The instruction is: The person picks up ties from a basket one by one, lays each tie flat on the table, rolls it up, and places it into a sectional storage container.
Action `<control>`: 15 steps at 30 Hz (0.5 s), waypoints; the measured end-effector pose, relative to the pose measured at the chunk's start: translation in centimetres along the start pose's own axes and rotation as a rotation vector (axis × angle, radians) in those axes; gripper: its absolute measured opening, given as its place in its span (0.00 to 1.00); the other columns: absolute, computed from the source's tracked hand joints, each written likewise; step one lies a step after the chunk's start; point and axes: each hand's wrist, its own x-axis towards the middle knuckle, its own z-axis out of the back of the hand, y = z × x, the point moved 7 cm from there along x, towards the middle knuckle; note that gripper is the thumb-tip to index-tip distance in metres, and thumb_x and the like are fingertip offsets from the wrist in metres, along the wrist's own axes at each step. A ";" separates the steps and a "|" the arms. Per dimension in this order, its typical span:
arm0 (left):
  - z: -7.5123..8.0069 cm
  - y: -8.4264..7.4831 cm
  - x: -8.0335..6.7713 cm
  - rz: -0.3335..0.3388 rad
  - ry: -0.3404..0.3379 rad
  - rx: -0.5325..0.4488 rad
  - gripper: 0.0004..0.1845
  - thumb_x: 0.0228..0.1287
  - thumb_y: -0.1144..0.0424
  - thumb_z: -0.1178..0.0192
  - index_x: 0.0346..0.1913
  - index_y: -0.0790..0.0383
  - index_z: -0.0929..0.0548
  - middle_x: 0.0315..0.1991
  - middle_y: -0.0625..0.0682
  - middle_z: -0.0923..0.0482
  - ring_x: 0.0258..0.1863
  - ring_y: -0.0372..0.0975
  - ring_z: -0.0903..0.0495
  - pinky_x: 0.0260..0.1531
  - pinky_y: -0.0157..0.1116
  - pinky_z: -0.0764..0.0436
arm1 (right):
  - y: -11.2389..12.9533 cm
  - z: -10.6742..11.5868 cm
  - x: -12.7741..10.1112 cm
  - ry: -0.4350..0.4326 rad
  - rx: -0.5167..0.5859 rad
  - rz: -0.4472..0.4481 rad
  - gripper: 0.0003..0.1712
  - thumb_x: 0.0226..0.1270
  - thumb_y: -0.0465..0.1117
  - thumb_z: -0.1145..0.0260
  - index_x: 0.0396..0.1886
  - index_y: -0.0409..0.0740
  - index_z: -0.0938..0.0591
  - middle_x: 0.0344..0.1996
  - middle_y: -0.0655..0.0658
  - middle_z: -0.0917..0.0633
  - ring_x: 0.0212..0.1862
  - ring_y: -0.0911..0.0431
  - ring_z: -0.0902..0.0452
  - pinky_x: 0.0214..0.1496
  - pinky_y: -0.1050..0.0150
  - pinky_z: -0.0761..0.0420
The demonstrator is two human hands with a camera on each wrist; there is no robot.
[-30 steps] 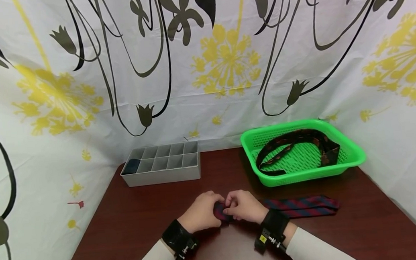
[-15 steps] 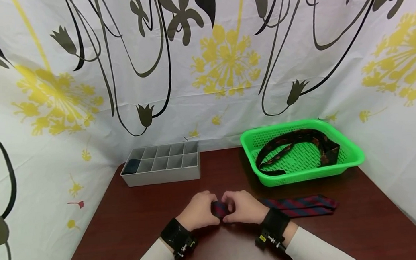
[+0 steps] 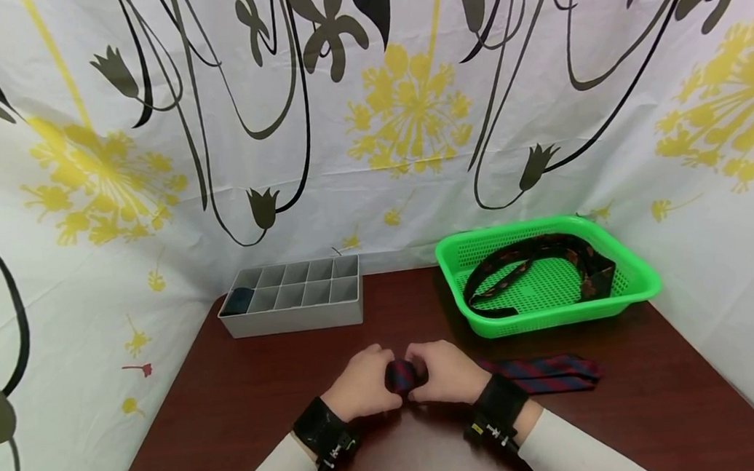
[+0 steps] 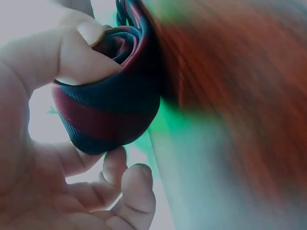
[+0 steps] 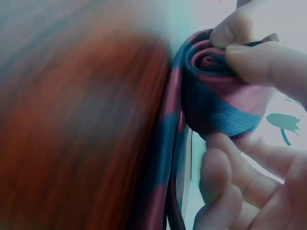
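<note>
Low in the middle of the head view: left hand and right hand closed from both sides on the rolled end of a red-and-navy striped tie, roll only a small dark knob between the knuckles. Unrolled tail of the same tie flat on the dark wooden table, stretching toward the right of the frame.

Seen only from the left wrist: thumb pressed on top of the coil, curled fingers under it, spiral layers plain at the upper middle. Seen only from the right wrist: fingertips pinching the coil's centre at the upper right, loose strip hanging down the middle of the frame.

Seen only from the head: green basket at middle right with a dark patterned tie inside, grey divided box at middle left.

Against a second ago: roll fatter, flat tail shorter, its far end drawn closer to the hands.
</note>
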 end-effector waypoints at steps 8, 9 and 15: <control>-0.5 0.2 0.2 -0.026 -0.003 -0.047 0.23 0.47 0.50 0.20 0.44 0.56 0.13 0.36 0.42 0.23 0.32 0.31 0.25 0.33 0.28 0.22 | -0.5 0.0 -0.2 0.028 0.000 -0.005 0.23 0.46 0.49 0.14 0.38 0.58 0.20 0.24 0.63 0.19 0.28 0.67 0.25 0.33 0.69 0.23; -0.5 0.2 0.2 -0.026 -0.008 -0.048 0.22 0.47 0.50 0.20 0.44 0.56 0.12 0.35 0.42 0.23 0.32 0.31 0.25 0.33 0.28 0.22 | -0.4 0.0 -0.2 0.030 0.005 0.006 0.24 0.47 0.50 0.14 0.40 0.59 0.20 0.26 0.64 0.18 0.29 0.68 0.24 0.35 0.69 0.22; -0.1 0.6 0.0 0.032 -0.026 -0.046 0.21 0.44 0.50 0.24 0.42 0.52 0.16 0.35 0.44 0.26 0.30 0.33 0.27 0.28 0.30 0.23 | 0.3 0.7 -0.1 -0.014 0.025 0.037 0.23 0.48 0.51 0.15 0.40 0.61 0.20 0.24 0.63 0.19 0.28 0.67 0.24 0.34 0.69 0.22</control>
